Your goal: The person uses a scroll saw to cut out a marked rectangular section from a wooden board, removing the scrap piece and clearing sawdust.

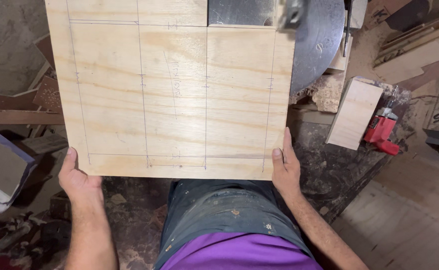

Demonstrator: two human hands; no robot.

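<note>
Head view. A pale plywood panel [174,90], ruled with pencil grid lines, lies flat across the middle of the frame on a dark, dusty table [329,170]. The left hand [78,177] clamps the panel's near corner at 8 o'clock, thumb on the top face; the right hand [285,170] clamps the opposite near corner at 4 o'clock, thumb likewise on top. The hands are well apart. At 1 o'clock a notch in the panel's far edge exposes the metal saw table [314,45]. A wooden block [354,112] and a red tool [381,131] lie at 3 o'clock.
</note>
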